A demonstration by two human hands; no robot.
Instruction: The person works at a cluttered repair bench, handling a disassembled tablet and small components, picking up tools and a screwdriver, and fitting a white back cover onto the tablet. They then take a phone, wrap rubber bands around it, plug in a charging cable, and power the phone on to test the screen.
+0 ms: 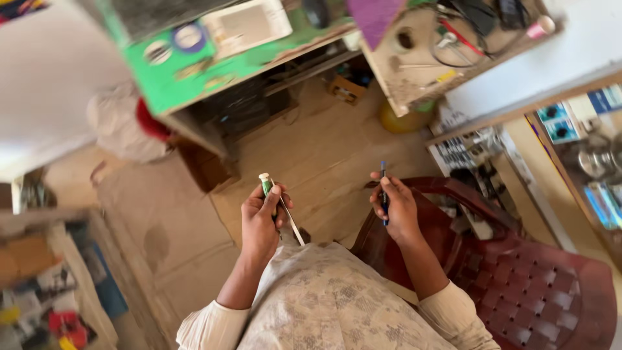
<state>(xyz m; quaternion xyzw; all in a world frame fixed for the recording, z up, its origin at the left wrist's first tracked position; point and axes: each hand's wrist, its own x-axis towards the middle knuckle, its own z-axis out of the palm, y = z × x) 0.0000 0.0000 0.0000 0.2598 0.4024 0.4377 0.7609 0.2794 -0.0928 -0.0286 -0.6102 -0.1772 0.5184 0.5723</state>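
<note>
My left hand [261,219] is closed around a green-handled screwdriver [266,185] with a white cap; its thin metal shaft [293,227] slants down to the right. My right hand [396,209] grips a slim blue tool [383,188], held nearly upright, with its tip above my fingers. Both hands hover over my lap, about a hand's width apart, above pale patterned cloth [324,298]. Neither tool touches the other.
A dark red plastic chair [518,279] stands at my right. Ahead is a green-topped workbench [194,58] and a dusty bench [427,58] with cables and small tools. A glass display case [583,162] is at far right. Cluttered shelves [45,285] lie at left. Cardboard [311,155] covers the floor.
</note>
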